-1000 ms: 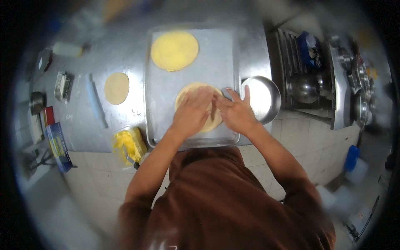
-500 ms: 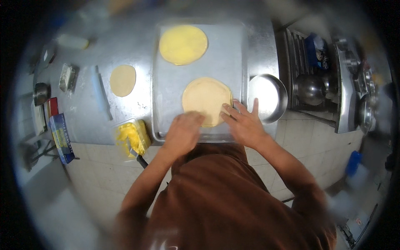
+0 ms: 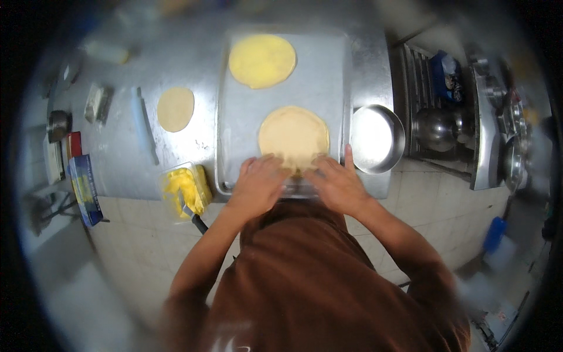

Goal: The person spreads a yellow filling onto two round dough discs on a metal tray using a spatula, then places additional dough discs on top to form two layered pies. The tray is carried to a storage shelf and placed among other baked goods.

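A pale round sheet of dough [image 3: 294, 134] lies on the near half of a metal baking tray [image 3: 220, 135], with a little yellow showing at its right rim. My left hand [image 3: 259, 182] rests its spread fingers on the dough's near left edge. On the near right edge are the fingers of my right hand [image 3: 339, 183], its thumb stretched out away from the dough. Neither hand grips anything; the fingertips are slightly blurred. Farther up the tray is a second dough round [image 3: 262, 61], coated yellow on top.
Left of the tray are a smaller dough round [image 3: 175, 110], a light blue rolling pin [image 3: 142, 126] and a tub of yellow spread [image 3: 186, 186] with a black-handled spreader [image 3: 198, 220] in it. A round metal pan [image 3: 401, 141] stands against the tray's right side. Bowls [image 3: 435, 129] fill a rack farther right.
My right hand has slid from the dough's right side to its near edge. My left hand's fingers have spread out there too. The view has shifted slightly.
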{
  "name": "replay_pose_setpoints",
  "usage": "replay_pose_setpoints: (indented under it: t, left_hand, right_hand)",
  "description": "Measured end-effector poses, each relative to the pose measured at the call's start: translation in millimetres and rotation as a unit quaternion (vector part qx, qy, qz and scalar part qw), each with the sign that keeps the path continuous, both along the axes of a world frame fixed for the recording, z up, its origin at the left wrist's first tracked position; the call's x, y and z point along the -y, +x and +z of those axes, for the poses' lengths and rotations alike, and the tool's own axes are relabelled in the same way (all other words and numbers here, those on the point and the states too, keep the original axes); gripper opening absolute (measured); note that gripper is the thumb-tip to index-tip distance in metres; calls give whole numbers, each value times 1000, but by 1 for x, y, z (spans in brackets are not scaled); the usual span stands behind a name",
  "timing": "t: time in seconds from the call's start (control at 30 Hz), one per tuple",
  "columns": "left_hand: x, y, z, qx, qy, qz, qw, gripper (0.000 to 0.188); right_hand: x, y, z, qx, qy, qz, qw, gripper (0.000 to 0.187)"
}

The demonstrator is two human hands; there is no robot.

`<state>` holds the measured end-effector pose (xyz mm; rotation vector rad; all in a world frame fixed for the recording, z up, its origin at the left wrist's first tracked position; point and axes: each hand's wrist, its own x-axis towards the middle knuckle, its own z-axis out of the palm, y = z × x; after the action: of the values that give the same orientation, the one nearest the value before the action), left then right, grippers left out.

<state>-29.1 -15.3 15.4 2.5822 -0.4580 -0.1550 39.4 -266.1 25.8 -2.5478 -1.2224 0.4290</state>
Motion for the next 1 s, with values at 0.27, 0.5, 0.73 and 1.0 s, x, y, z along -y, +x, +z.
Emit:
replay_pose_setpoints:
  t: [0.27,0.5,0.73,1.0]
  left_hand:
    - [-29,4,-9,-1,20,41,999,49]
    - [-30,7,-3,-73,80,22,994,54]
    - [-31,8,-7,0,57,68,996,53]
    - [-45,5,-12,-49,55,232,970,55]
  right_hand:
    - [7,28,-3,85,-61,-40,994,45]
    - [4,46,5,89,-90,-27,992,47]
    - [-6,51,1,85,-96,-26,991,48]
    - [-17,58,7,42,-103,-55,992,50]
